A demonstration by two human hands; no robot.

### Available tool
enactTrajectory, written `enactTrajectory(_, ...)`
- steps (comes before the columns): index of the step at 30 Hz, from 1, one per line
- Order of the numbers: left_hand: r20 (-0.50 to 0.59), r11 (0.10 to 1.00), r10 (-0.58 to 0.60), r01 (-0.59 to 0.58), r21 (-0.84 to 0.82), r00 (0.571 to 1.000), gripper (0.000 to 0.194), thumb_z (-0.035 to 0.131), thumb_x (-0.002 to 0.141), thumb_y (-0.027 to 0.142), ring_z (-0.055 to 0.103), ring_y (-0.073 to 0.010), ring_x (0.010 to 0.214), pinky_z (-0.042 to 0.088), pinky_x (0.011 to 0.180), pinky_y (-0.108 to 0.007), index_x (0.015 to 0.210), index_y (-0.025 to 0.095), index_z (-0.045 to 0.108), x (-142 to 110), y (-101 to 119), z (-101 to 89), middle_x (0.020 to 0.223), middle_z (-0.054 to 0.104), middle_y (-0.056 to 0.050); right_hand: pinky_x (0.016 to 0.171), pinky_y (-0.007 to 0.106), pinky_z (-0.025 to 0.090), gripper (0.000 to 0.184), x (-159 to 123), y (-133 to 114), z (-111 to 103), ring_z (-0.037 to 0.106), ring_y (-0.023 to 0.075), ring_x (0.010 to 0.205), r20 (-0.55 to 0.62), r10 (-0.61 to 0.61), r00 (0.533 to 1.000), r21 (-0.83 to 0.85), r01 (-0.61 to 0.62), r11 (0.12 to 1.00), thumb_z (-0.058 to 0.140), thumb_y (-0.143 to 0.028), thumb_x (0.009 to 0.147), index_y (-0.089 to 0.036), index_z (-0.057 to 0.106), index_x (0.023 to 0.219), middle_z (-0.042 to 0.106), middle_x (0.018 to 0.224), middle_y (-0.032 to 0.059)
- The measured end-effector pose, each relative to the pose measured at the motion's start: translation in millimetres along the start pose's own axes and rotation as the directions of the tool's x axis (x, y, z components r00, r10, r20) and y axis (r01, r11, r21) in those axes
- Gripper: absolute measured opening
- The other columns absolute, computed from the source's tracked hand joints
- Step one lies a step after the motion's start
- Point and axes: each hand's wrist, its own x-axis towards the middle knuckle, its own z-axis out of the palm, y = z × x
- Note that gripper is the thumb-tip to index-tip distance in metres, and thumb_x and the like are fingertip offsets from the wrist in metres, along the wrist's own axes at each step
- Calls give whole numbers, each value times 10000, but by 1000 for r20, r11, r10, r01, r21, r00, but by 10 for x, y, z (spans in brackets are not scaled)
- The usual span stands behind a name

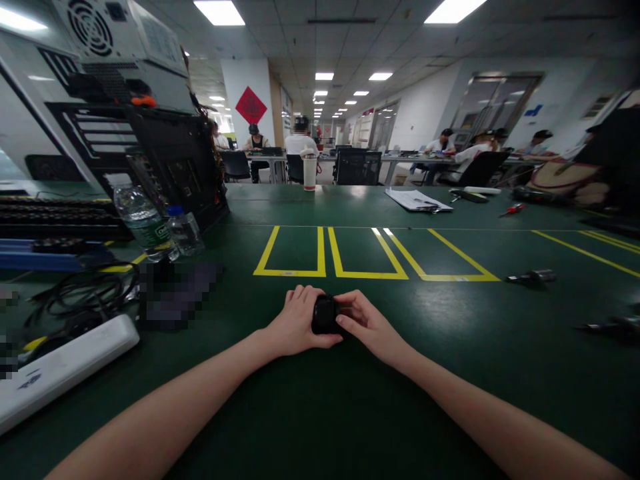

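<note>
A small, black, block-like object (325,316) sits between my hands on the dark green table (350,413); its exact kind does not show. My left hand (299,320) wraps round its left side, fingers over the far edge and thumb along the near edge. On the other side, my right hand (367,323) pinches the right edge of the same object between thumb and fingertips. Just beyond my hands, yellow tape (290,273) marks several open-sided frames on the tabletop.
At left are a white power strip (75,370), coiled black cables (75,300), a water bottle (140,217), a smaller bottle (185,231) and computer hardware (175,160). Screwdriver-like bits (533,276) lie right. A clipboard (419,199) and a cup (309,172) stand farther back; people sit beyond.
</note>
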Motion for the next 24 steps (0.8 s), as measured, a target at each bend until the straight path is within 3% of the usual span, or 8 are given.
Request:
enactTrajectory(5, -20, 1000, -9, 9, -2, 1000, 618, 600, 617, 564, 426, -234, 889, 363, 770, -380, 1082, 209, 401, 0, -12, 28, 1004, 461, -51, 905, 397, 421, 289, -8, -30, -14, 500, 185, 1039, 2, 35, 999, -38, -35, 999, 510, -233, 798, -229, 441, 1079, 504, 1093, 39)
enactTrajectory(10, -30, 1000, -1, 1, 2, 1000, 602, 602, 618, 549, 423, -232, 875, 362, 763, -375, 1069, 202, 405, 1, -16, 31, 990, 461, -55, 886, 376, 435, 297, -20, -14, 7, 504, 181, 1033, 13, -32, 999, -22, 33, 999, 570, -202, 754, -227, 445, 1022, 507, 1065, 23)
enactTrajectory(15, 3, 1000, 14, -14, -19, 1000, 593, 582, 642, 554, 420, -224, 877, 366, 772, -372, 1084, 205, 396, -10, 6, -25, 1004, 451, -55, 843, 372, 455, 222, -27, -42, 22, 529, 183, 1000, 12, 2, 1000, -14, -2, 1000, 509, -245, 802, -231, 448, 1015, 515, 1056, 28)
enactTrajectory(20, -7, 1000, -2, 2, -20, 1000, 601, 591, 633, 556, 415, -227, 879, 366, 768, -376, 1082, 208, 396, -9, -6, -7, 1006, 449, -53, 865, 386, 440, 327, -22, -55, 8, 508, 190, 1026, -9, 42, 999, -59, -43, 997, 515, -224, 795, -247, 414, 1105, 488, 1111, 39)
enactTrajectory(24, -24, 1000, 10, -10, -18, 1000, 599, 594, 631, 551, 415, -224, 875, 363, 764, -370, 1078, 205, 395, 1, -26, 37, 1000, 451, -50, 886, 386, 429, 320, -17, -20, 3, 492, 186, 1048, 20, -1, 1000, -56, 2, 998, 554, -181, 762, -239, 436, 1054, 488, 1095, 25)
